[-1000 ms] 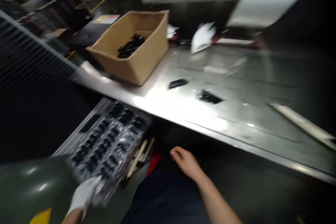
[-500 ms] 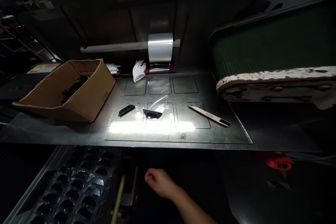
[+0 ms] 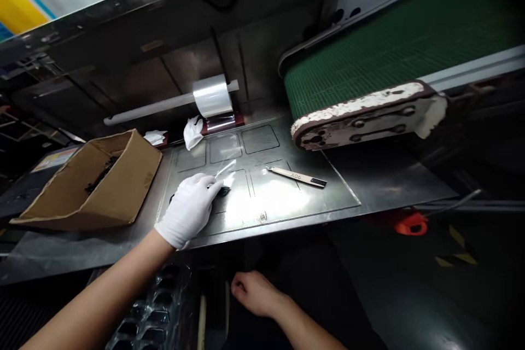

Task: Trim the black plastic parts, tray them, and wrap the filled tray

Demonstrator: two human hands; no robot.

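My left hand (image 3: 188, 210), in a white glove, reaches over the steel table with thumb and fingers closed on a small black plastic part (image 3: 223, 191) near the glass sheet's left side. Most of that part is hidden by the hand. A strip of clear film (image 3: 226, 168) sticks up beside the fingertips. My right hand (image 3: 256, 292), bare, hangs below the table's front edge with its fingers curled in and nothing visible in them. A slim cream-coloured cutter knife (image 3: 297, 176) marked A06 lies on the glass sheet (image 3: 283, 205), to the right of my left hand.
A cardboard box (image 3: 118, 191) with black parts inside stands at left. Behind the sheet are a roll of clear film (image 3: 213, 95) on a bar and a crumpled white glove (image 3: 192, 132). A green conveyor (image 3: 369, 65) overhangs the right. A clear moulded tray (image 3: 151, 311) sits below left.
My gloved left hand has come in from the lower left and closed at the black parts. The view has turned and shifted. My right hand stays curled below the table.
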